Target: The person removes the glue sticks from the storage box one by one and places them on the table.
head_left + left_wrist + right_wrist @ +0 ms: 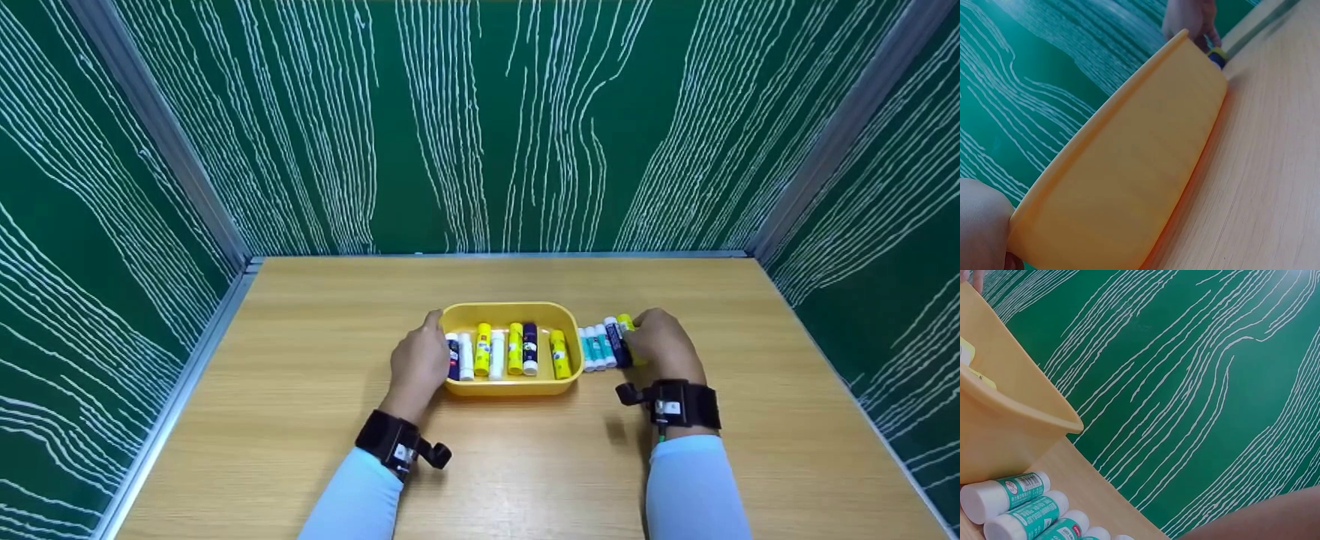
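Note:
A yellow plastic basket (514, 388) sits on the table, with several glue sticks lying in it: yellow ones (515, 349), white ones (466, 356) and dark purple ones (530, 349). My left hand (420, 360) grips its left end at the rim; in the left wrist view that hand (982, 225) shows at the rim's near corner. Against the basket's right side lies a row of glue sticks, teal and white (597, 348), then navy (617, 342). At the row's right end my right hand (665, 345) pinches a yellow glue stick (625, 322), its fingers partly hiding it.
The wooden table (315, 360) extends around the basket on all sides. Green panels (517, 127) with white wavy lines close off the back and both sides, framed by metal posts (832, 127). Both wrists wear black camera straps (686, 405).

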The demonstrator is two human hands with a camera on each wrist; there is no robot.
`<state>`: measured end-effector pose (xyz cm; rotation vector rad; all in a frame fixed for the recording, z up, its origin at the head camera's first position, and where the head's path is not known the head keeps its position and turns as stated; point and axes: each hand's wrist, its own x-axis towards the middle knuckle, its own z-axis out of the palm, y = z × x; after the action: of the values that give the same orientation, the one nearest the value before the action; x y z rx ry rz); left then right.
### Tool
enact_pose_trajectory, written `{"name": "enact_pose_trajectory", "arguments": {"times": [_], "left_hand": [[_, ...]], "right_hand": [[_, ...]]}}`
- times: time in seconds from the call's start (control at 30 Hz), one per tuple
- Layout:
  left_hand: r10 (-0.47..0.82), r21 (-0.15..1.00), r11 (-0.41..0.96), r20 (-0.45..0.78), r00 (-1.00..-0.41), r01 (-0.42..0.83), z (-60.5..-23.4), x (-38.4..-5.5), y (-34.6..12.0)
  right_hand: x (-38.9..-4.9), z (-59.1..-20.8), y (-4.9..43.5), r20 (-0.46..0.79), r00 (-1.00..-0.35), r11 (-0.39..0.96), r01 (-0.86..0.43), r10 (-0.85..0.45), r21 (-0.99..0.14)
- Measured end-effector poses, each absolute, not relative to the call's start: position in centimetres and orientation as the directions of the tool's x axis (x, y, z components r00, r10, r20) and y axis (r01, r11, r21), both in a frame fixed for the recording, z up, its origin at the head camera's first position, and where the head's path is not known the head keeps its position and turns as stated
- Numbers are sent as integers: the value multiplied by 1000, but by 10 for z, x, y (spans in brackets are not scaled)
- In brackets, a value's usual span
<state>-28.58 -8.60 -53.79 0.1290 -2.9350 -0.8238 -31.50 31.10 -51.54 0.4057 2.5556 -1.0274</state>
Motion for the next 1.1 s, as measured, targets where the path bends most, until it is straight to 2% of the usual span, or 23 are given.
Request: {"name": "enact_pose_trajectory", "arguments": {"times": [0.27,0.73,1.1], "left_hand": [[-108,527,848,63,-992,-59,-537,-285,-86],[-112,519,852,47,-993,-71,-537,-285,-86],[-107,519,853,55,-993,-63,-537,-286,-87]], "right_hand": [[-313,-514,310,-396,-908,726,365,139,-583],[-311,-511,310,-394,-906,692,383,154,-612],[-303,-485,297,-302,-940,677,326,158,-660]]}}
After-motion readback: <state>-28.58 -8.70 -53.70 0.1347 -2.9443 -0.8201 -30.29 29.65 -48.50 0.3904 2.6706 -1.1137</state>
